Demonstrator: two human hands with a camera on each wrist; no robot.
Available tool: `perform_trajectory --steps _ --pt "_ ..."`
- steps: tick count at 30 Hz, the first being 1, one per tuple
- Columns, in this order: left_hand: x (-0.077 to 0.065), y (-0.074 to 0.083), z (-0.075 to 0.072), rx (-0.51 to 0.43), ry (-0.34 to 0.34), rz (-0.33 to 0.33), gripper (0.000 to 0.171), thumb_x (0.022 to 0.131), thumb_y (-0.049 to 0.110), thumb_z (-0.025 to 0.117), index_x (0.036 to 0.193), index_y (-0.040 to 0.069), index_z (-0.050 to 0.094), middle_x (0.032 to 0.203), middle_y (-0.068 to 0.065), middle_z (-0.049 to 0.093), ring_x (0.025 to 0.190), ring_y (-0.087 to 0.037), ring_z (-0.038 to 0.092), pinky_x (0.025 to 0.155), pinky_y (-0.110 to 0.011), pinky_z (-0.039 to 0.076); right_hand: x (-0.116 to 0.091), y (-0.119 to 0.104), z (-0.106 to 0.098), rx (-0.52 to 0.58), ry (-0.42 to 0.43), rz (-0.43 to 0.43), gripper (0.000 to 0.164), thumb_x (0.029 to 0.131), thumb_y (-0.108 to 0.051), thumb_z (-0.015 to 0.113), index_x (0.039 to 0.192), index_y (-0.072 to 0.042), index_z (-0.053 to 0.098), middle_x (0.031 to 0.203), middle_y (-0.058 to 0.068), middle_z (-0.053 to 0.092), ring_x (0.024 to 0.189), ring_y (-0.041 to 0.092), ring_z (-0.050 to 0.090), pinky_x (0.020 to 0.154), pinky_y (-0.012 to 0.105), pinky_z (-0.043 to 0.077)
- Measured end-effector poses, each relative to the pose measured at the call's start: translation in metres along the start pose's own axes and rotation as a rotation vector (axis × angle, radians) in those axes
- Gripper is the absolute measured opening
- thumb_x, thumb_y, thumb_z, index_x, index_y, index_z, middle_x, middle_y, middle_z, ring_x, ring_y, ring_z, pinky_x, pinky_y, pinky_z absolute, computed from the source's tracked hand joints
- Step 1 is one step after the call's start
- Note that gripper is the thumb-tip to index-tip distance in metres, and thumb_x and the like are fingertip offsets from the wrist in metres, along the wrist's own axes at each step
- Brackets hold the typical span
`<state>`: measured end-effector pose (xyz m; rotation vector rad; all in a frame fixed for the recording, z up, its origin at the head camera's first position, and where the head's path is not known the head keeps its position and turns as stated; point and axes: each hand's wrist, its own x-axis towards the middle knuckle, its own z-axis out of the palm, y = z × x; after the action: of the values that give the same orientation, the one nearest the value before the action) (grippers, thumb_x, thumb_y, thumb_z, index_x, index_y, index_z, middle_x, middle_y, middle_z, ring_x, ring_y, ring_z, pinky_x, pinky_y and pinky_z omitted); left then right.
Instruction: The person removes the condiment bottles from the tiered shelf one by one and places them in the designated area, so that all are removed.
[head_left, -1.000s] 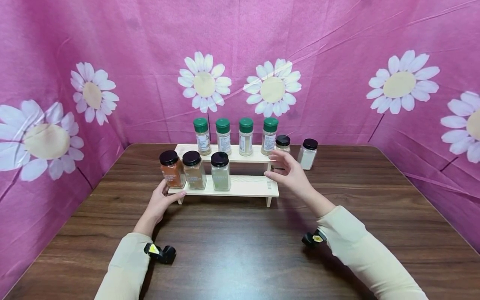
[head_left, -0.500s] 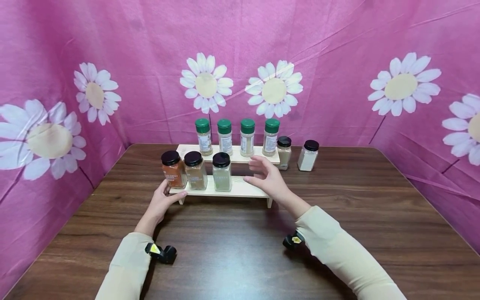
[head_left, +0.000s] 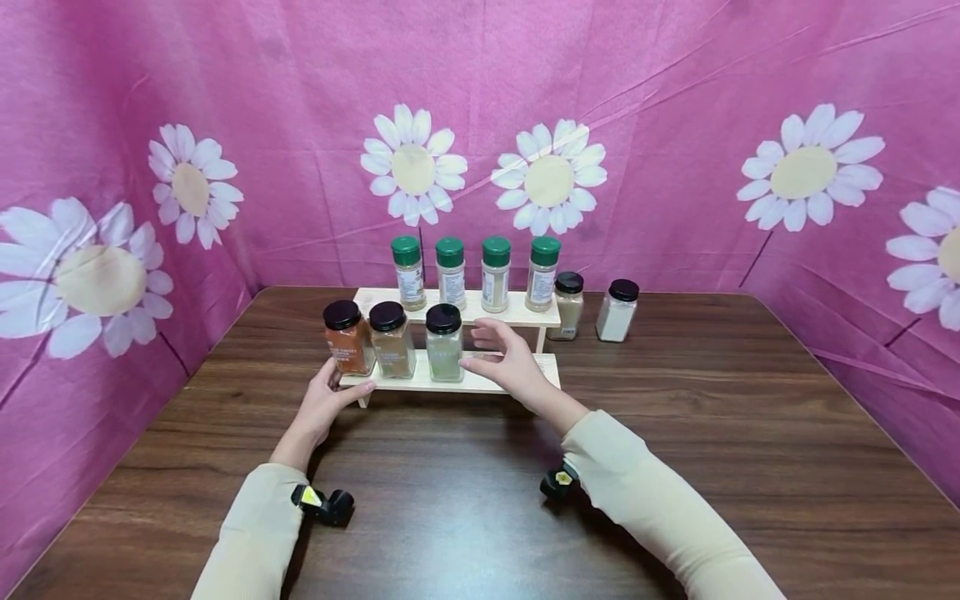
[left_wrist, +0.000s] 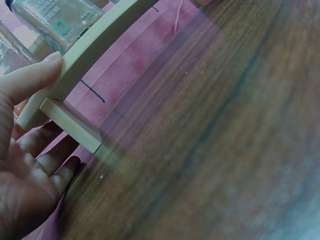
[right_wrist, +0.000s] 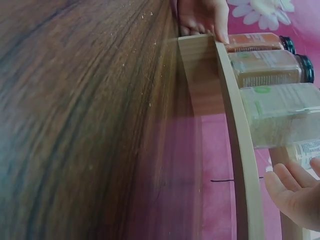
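Observation:
My left hand (head_left: 317, 408) grips the left end of a two-step wooden spice rack (head_left: 473, 311). In the left wrist view its thumb lies on the lower shelf's edge, and the fingers reach under by the leg (left_wrist: 75, 125). Three black-capped glass spice jars stand on that shelf: an orange-red jar (head_left: 350, 346), a brown jar (head_left: 393, 350) and a pale green jar (head_left: 446, 352). My right hand (head_left: 513, 362) hovers over the lower shelf, just right of the pale green jar. Its fingers are loosely bent around nothing, thumb tip close to that jar; the right wrist view shows its fingertips (right_wrist: 272, 182) beside the glass.
Several green-capped shaker bottles (head_left: 496, 275) line the upper shelf. Behind the rack's right end stands a tan jar (head_left: 567, 308), and farther right a white-filled jar (head_left: 617, 312). The dark wooden table (head_left: 450, 492) meets a pink flowered cloth (head_left: 300, 167) at the back.
My right hand has moved left, from the rack's right end by the tan jar to beside the pale green jar. The left hand keeps its hold on the rack.

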<state>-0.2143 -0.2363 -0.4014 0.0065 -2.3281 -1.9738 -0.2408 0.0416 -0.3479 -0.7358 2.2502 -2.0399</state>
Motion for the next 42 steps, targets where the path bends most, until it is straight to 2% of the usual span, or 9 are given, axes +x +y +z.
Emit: perform_trajectory --steps 6,14,20,30,32,42 --pt "0.001 -0.001 0.0 -0.006 -0.001 0.009 0.063 0.074 0.007 0.067 0.127 0.003 0.033 0.122 -0.019 0.042 0.099 -0.014 0.042 0.078 -0.021 0.035 0.006 0.0 0.011 0.047 0.009 -0.003 0.057 0.07 0.003 0.067 0.12 0.004 0.04 0.11 0.024 0.049 0.101 0.036 0.046 0.084 0.044 0.037" --pt "0.0 -0.001 -0.001 -0.004 0.004 0.004 0.063 0.074 0.007 0.067 0.128 0.003 0.032 0.123 -0.018 0.041 0.103 -0.016 0.039 0.081 -0.022 0.033 0.014 0.0 0.021 -0.016 0.017 0.025 0.055 0.071 -0.001 0.068 0.12 0.001 0.043 0.107 0.018 0.053 0.096 0.028 0.051 0.081 0.035 0.041" --pt "-0.001 0.0 -0.001 0.002 -0.006 0.022 0.062 0.075 0.006 0.066 0.126 0.003 0.033 0.124 -0.017 0.04 0.109 -0.018 0.035 0.085 -0.025 0.031 0.017 -0.003 0.026 -0.079 0.042 0.008 0.053 0.07 -0.003 0.07 0.117 -0.001 0.046 0.105 0.015 0.055 0.092 0.026 0.053 0.079 0.034 0.041" --pt "-0.001 -0.001 0.0 -0.003 -0.003 0.03 0.062 0.074 0.006 0.066 0.126 0.003 0.033 0.121 -0.019 0.043 0.099 -0.012 0.042 0.08 -0.022 0.035 0.02 -0.006 0.028 -0.097 0.07 0.026 0.05 0.068 -0.004 0.072 0.114 -0.001 0.051 0.099 0.015 0.058 0.085 0.025 0.056 0.075 0.031 0.043" --pt "-0.001 -0.001 0.0 -0.003 -0.005 0.03 0.062 0.074 0.006 0.066 0.127 0.003 0.033 0.121 -0.019 0.043 0.098 -0.011 0.043 0.078 -0.021 0.036 0.016 -0.013 0.028 -0.098 0.076 0.024 0.048 0.068 -0.002 0.071 0.112 0.001 0.052 0.098 0.016 0.058 0.084 0.027 0.056 0.074 0.032 0.043" --pt "-0.002 0.0 0.0 -0.003 -0.005 0.035 0.061 0.075 0.006 0.066 0.126 0.003 0.033 0.119 -0.021 0.044 0.092 -0.007 0.046 0.076 -0.021 0.037 0.015 -0.01 0.024 -0.074 0.088 0.029 0.048 0.067 -0.004 0.072 0.112 -0.004 0.055 0.095 0.01 0.061 0.086 0.021 0.056 0.074 0.029 0.043"
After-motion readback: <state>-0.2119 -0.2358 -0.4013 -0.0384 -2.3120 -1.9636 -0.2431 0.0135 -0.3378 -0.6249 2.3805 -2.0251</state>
